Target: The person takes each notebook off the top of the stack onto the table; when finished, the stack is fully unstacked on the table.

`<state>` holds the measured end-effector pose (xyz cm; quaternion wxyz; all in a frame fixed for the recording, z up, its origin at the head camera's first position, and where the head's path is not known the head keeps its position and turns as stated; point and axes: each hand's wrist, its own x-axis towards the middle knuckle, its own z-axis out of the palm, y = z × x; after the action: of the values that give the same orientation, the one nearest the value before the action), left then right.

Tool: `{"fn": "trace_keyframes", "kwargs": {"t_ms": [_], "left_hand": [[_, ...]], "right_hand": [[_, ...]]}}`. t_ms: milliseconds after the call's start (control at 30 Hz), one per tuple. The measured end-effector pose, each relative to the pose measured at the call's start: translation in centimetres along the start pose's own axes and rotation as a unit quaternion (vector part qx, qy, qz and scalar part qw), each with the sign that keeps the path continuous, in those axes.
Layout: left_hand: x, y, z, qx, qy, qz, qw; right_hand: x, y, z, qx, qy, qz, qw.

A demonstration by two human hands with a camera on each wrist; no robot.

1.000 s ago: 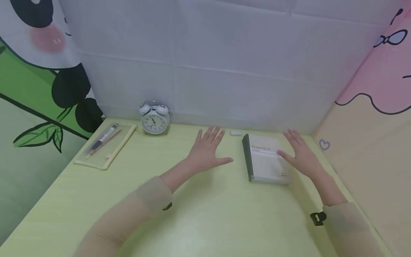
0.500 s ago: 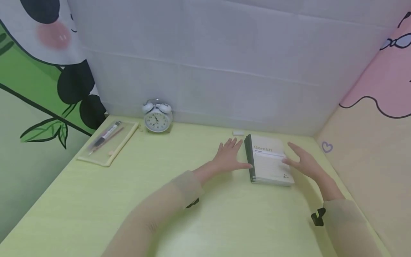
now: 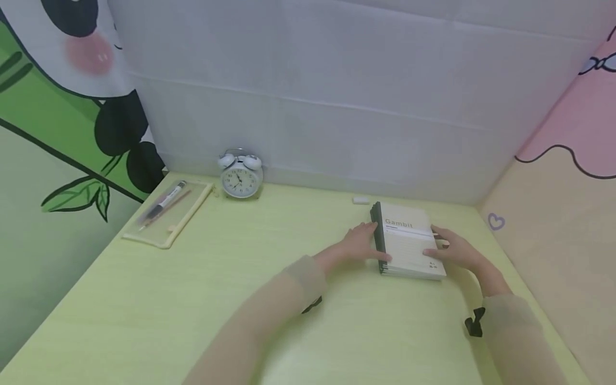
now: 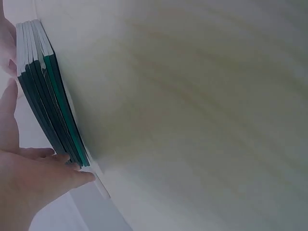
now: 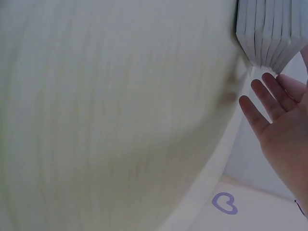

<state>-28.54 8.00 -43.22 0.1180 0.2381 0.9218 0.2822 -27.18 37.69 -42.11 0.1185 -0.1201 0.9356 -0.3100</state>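
Note:
A stack of several notebooks (image 3: 406,246) lies on the table, its top cover pale and printed "Gambit". My left hand (image 3: 357,244) is at the dark spine side, its thumb reaching over the near left corner of the cover. In the left wrist view its fingers (image 4: 72,179) extend along the far part of the green and dark spines (image 4: 50,106). On the other side, my right hand (image 3: 457,250) has its thumb over the cover's right edge. The right wrist view shows its fingers (image 5: 269,103) spread and loosely extended just beside the white page edges (image 5: 264,33).
A white twin-bell alarm clock (image 3: 241,176) stands at the back left. Left of it lies a clear zip pouch (image 3: 192,214) holding a marker (image 3: 166,202) and a thin pen. A small white eraser-like block (image 3: 361,200) sits behind the notebooks. Cloth walls (image 3: 317,139) border the table (image 3: 192,299).
My left hand has moved right, from the table beside the notebooks to their spine side. The right hand has come lower and closer to their right edge. The notebooks stay in place.

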Motion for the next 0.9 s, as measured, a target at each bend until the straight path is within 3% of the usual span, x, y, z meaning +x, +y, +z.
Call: {"fn": "trace_keyframes", "kwargs": {"t_ms": [233, 500, 733, 900], "left_hand": [[0.3, 0.7, 0.8, -0.069, -0.005, 0.004, 0.9976], [0.3, 1.4, 0.8, -0.067, -0.011, -0.018, 0.9975], [-0.2, 1.7, 0.4, -0.077, -0.012, -0.009, 0.9969], [-0.3, 1.7, 0.1, -0.111, 0.005, -0.007, 0.9938]], "right_hand": [[0.1, 0.1, 0.1, 0.001, -0.010, 0.008, 0.9999], [-0.3, -0.4, 0.0, 0.013, 0.000, 0.002, 0.9999], [-0.7, -0.7, -0.1, 0.015, 0.026, -0.007, 0.9995], [-0.7, -1.1, -0.4, 0.054, 0.033, -0.019, 0.9978]]}}
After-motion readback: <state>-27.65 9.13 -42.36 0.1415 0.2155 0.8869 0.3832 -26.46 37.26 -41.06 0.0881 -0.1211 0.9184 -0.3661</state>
